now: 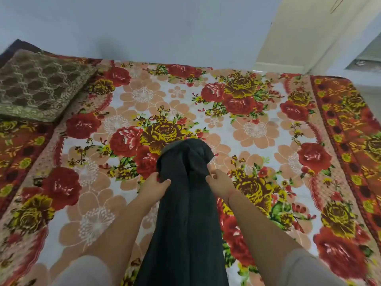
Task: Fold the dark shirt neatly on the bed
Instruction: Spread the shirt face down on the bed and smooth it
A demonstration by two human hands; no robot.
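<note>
Two hands on one garment.

Item: dark shirt (185,213), gathered into a long narrow bundle, lying down the middle of the bed (268,131).

Long axis: from the near edge, between the forearms, straight away toward the far wall. Far end rounded and humped over a yellow rose of the floral cover.

Left hand (153,186): at the bundle's left edge, near the far end, thumb across the cloth, pinching a fold.

Right hand (219,181): level with it on the right edge, fingers curled onto the cloth, likewise pinching. Exact hold partly hidden by the hand itself.

Nearer hand: neither, both touching the shirt.

Cloth relative to fingers: directly between them, bulk running back toward the body.

Judged stage: early, not yet spread flat, no fold laid.

Judged need of the coming move: outward pull, left and right, across the long axis, to open the bundle.

Also present: brown lace-patterned cushion (35,85), far left, well apart from the shirt; grey sleeves (86,271) at both upper arms.
</note>
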